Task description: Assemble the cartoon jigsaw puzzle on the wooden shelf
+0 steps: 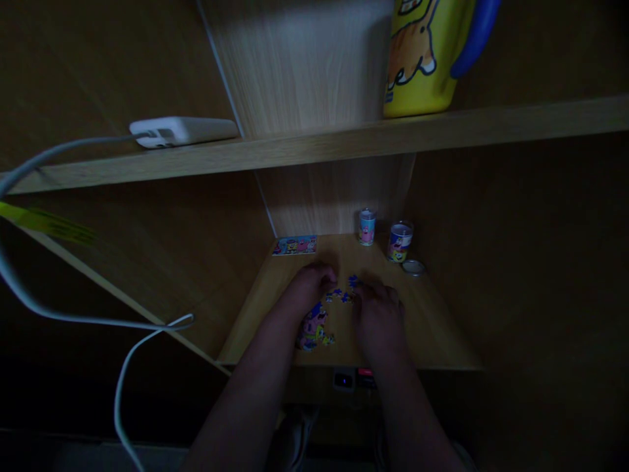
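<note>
blue puzzle pieces point(344, 290), between left grip point(312, 287) and right grip point(379, 321)

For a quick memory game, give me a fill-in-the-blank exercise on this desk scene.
Loose ____ puzzle pieces lie between the left hand and right hand. The mug on the shelf is ____ with a blue handle. ____ printed canisters stand at the back of the desk. The picture card lies to the ____ of them.
Answers: blue; yellow; two; left.
</note>
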Demonstrator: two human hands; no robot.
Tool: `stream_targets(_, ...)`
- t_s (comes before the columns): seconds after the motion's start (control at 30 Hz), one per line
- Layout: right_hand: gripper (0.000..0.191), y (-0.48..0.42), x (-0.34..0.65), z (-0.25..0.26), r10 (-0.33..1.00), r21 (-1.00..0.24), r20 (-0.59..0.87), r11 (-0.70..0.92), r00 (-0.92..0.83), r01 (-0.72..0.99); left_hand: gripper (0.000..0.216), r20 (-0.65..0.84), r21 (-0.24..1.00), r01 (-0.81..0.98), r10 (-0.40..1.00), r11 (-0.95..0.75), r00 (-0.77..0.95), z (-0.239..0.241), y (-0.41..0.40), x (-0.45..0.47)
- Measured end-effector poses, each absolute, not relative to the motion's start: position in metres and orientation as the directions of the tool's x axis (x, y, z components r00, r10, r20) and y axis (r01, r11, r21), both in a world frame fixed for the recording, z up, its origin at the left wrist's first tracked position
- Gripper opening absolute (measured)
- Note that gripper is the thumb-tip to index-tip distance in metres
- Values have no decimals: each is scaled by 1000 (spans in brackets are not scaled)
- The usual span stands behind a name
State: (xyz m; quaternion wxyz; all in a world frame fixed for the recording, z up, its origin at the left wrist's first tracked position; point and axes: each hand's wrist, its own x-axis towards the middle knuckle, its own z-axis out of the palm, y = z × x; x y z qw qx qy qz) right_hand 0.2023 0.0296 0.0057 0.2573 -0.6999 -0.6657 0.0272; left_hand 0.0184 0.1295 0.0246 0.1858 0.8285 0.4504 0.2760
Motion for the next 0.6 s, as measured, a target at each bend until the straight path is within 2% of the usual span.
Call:
stream_targets(0.17,36,32,205,5,939,-413,317,8,135,911,11,305,569,631,848,-527,433,28,128,18)
stream_targets(0.37,32,29,205,11,956,-407,267,-1,120,913,8,172,597,549,762,-585,625,26,122,22)
stream_targets(0.47,32,29,205,11,957,-428,265,6,119,904,14,179,571,587,785,-573,593,25,124,20)
stream_targets(0.6,37,30,205,5,960,-456,271,64,71,888,11,213,526,643,818,-556,534,23,129,17)
